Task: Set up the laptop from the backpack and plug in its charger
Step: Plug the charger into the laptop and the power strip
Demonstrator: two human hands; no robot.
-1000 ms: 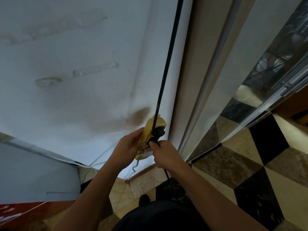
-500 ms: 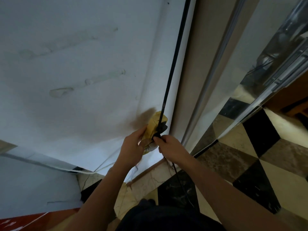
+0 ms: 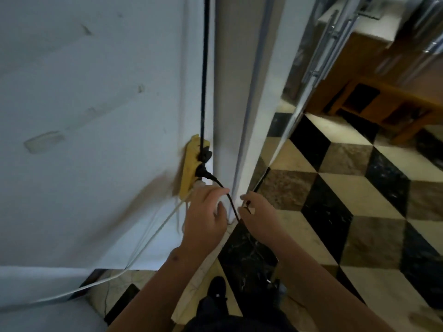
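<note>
I find the charger plug (image 3: 202, 173) seated in the yellow power strip (image 3: 189, 167), which hangs upright against the white wall (image 3: 96, 116) beside the door frame (image 3: 236, 116). A second black plug sits in the socket just above it, with its own cable running straight up the wall.

From the seated plug the charger cable (image 3: 230, 200) leaves toward the lower right and passes between my two hands on its way to the floor (image 3: 359, 200).

My left hand (image 3: 206, 216) is half open, fingers loosely spread just below the strip. It grips nothing that I can see; a fingertip may brush the cable, though the blur leaves that unsettled. My right hand (image 3: 257, 212) is likewise loosely open, just right of the cable. A short dark mark lies across its fingers, and I cannot tell whether that is something pinched or only shadow.

The relation that matters: the plug lies above and slightly left of both hands, its axis pointing outward from the strip face and down to the right. The left hand is the nearer (close under the strip).

Judgement: the wall end of the job appears done. The laptop and backpack are not in view, so the laptop end cannot be confirmed. If the plug needs a firmer push, the left hand would reach it first.
</note>
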